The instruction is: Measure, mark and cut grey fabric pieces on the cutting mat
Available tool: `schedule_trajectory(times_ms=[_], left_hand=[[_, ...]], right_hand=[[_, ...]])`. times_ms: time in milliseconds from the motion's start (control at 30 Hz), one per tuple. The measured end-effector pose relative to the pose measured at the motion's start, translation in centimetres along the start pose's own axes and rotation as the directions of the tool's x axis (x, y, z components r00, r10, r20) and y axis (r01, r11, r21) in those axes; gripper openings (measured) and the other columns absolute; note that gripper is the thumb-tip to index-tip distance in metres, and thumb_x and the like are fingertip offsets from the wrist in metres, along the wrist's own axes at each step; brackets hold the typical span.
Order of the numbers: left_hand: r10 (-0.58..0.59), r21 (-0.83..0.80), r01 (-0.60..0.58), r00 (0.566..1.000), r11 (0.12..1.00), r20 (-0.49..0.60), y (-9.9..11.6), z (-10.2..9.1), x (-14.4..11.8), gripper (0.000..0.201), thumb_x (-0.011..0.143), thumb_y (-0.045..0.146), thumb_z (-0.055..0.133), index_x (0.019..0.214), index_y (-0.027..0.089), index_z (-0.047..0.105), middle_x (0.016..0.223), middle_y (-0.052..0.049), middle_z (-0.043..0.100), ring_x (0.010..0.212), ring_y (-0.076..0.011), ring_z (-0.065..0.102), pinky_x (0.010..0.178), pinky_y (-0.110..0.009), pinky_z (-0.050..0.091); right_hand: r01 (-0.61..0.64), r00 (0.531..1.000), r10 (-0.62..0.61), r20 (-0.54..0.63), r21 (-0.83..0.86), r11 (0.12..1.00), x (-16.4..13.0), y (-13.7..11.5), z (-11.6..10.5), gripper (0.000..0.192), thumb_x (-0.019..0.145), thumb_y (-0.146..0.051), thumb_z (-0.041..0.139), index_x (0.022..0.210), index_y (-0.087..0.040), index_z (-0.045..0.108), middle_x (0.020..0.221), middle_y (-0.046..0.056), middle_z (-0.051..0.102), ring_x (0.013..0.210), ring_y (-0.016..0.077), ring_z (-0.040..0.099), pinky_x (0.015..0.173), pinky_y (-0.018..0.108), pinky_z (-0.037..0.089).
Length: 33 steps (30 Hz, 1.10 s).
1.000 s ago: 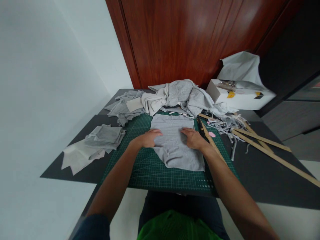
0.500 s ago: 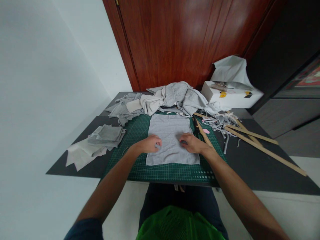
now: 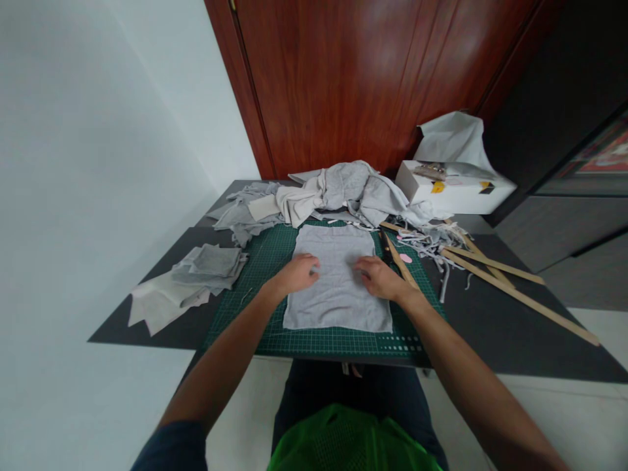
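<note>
A piece of light grey cloth point(image 3: 337, 301) lies spread on the green gridded cutting mat point(image 3: 275, 340), with faint wrinkles in its lower half. My left hand point(image 3: 300, 272) is over the cloth's left side, fingers bent and apart from the thumb, holding nothing that I can see. Over the right side, my right hand point(image 3: 377, 275) has a similar loosely bent shape and also looks free. Whether the fingertips touch the fabric is hard to tell. Just right of the cloth lie black-handled scissors point(image 3: 387, 252) and a wooden strip point(image 3: 400, 261).
Heaped grey and white fabric point(image 3: 343, 186) fills the back of the table. Folded grey cloth point(image 3: 216, 261) sits at the left. To the right are tangled fabric scraps point(image 3: 434, 239), long wooden strips point(image 3: 520, 297) and a white box point(image 3: 456, 190). A wall point(image 3: 161, 131) borders the left.
The near edge of the cloth has shifted slightly toward me and lies lower. Both hands have moved a little away from me, with only a slight change in the fingers.
</note>
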<state>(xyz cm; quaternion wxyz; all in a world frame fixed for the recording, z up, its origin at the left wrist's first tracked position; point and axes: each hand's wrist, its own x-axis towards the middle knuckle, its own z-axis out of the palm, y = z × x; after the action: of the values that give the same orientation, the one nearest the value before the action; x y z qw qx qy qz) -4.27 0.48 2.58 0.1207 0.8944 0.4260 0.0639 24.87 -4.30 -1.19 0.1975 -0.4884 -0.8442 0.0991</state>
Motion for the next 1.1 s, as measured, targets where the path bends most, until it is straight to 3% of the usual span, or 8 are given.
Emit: schedule_trajectory(times_ms=[67, 233, 433, 500, 633, 800, 933, 1100], left_hand=[[0.038, 0.007, -0.038, 0.996, 0.999, -0.082, -0.2, 0.9, 0.7, 0.037, 0.093, 0.024, 0.061, 0.128, 0.017, 0.070, 0.139, -0.013, 0.068, 0.135, -0.0272, 0.059, 0.120, -0.041, 0.043], [-0.073, 0.112, 0.071, 0.997, 0.991, 0.015, -0.1, 1.5, -0.2, 0.054, 0.096, 0.041, 0.063, 0.147, 0.023, 0.059, 0.161, -0.013, 0.052, 0.151, -0.0340, 0.044, 0.125, -0.050, 0.038], [-0.316, 0.261, 0.287, 0.945, 0.922, 0.080, 2.3, -1.0, -0.2, 0.042, 0.097, 0.047, 0.060, 0.118, 0.013, 0.075, 0.124, -0.022, 0.073, 0.117, -0.0401, 0.069, 0.101, -0.053, 0.053], [-0.236, 0.221, 0.221, 0.971, 0.950, 0.045, 2.7, -1.1, 0.6, 0.036, 0.100, 0.039, 0.055, 0.114, 0.014, 0.076, 0.119, -0.020, 0.075, 0.119, -0.0361, 0.068, 0.108, -0.050, 0.051], [0.026, 0.118, -0.031, 0.999, 0.993, 0.045, 2.3, 0.5, 1.8, 0.046, 0.100, 0.039, 0.059, 0.142, 0.022, 0.065, 0.157, -0.013, 0.057, 0.152, -0.0313, 0.043, 0.127, -0.047, 0.032], [-0.061, 0.085, 0.046, 0.982, 0.995, 0.181, 1.4, 2.3, 1.5, 0.071, 0.101, 0.057, 0.054, 0.165, 0.029, 0.038, 0.178, -0.011, 0.023, 0.164, -0.0404, 0.017, 0.129, -0.063, 0.018], [-0.032, 0.096, 0.018, 0.987, 0.995, 0.156, 1.6, 2.2, 1.5, 0.075, 0.097, 0.062, 0.060, 0.162, 0.029, 0.043, 0.176, -0.012, 0.028, 0.164, -0.0405, 0.018, 0.130, -0.064, 0.016], [-0.128, 0.110, 0.127, 0.992, 0.986, 0.001, 2.4, 3.2, 1.8, 0.059, 0.109, 0.051, 0.036, 0.163, 0.027, 0.042, 0.176, -0.013, 0.030, 0.164, -0.0391, 0.019, 0.130, -0.066, 0.015]], right_hand=[[-0.015, 1.000, 0.016, 0.018, -0.051, 0.999, 0.2, -0.1, 0.5, 0.030, 0.090, -0.009, 0.061, 0.117, -0.014, 0.076, 0.130, 0.016, 0.073, 0.122, 0.0296, 0.067, 0.113, 0.046, 0.050], [-0.001, 1.000, 0.002, 0.016, -0.055, 0.998, -0.1, -0.3, 0.8, 0.031, 0.092, -0.010, 0.059, 0.117, -0.015, 0.076, 0.129, 0.015, 0.074, 0.123, 0.0277, 0.066, 0.113, 0.044, 0.048], [-0.103, 0.995, 0.102, -0.015, -0.136, 0.985, 0.2, -0.9, -0.2, 0.032, 0.089, -0.003, 0.053, 0.109, -0.014, 0.076, 0.119, 0.016, 0.075, 0.112, 0.0281, 0.066, 0.108, 0.042, 0.047], [-0.113, 0.993, 0.114, -0.004, -0.153, 0.982, 0.4, -1.6, -0.3, 0.031, 0.089, -0.002, 0.052, 0.106, -0.013, 0.076, 0.114, 0.016, 0.075, 0.110, 0.0278, 0.066, 0.107, 0.041, 0.046], [-0.077, 0.996, 0.084, 0.042, -0.142, 0.987, 0.1, -3.2, 0.0, 0.027, 0.092, -0.003, 0.051, 0.103, -0.013, 0.074, 0.114, 0.017, 0.073, 0.110, 0.0266, 0.065, 0.107, 0.038, 0.045], [-0.068, 0.992, 0.084, 0.095, -0.158, 0.985, -0.7, -3.9, 0.4, 0.024, 0.094, -0.008, 0.054, 0.104, -0.014, 0.075, 0.110, 0.014, 0.075, 0.106, 0.0261, 0.066, 0.105, 0.037, 0.046], [-0.152, 0.988, 0.154, 0.003, -0.165, 0.975, -0.2, -3.2, 0.1, 0.026, 0.093, -0.006, 0.051, 0.099, -0.014, 0.076, 0.104, 0.014, 0.076, 0.104, 0.0265, 0.067, 0.104, 0.036, 0.047], [-0.256, 0.967, 0.248, -0.067, -0.234, 0.938, 0.6, -2.6, 0.2, 0.025, 0.092, -0.007, 0.053, 0.103, -0.012, 0.075, 0.112, 0.019, 0.074, 0.106, 0.0296, 0.065, 0.102, 0.040, 0.046]])
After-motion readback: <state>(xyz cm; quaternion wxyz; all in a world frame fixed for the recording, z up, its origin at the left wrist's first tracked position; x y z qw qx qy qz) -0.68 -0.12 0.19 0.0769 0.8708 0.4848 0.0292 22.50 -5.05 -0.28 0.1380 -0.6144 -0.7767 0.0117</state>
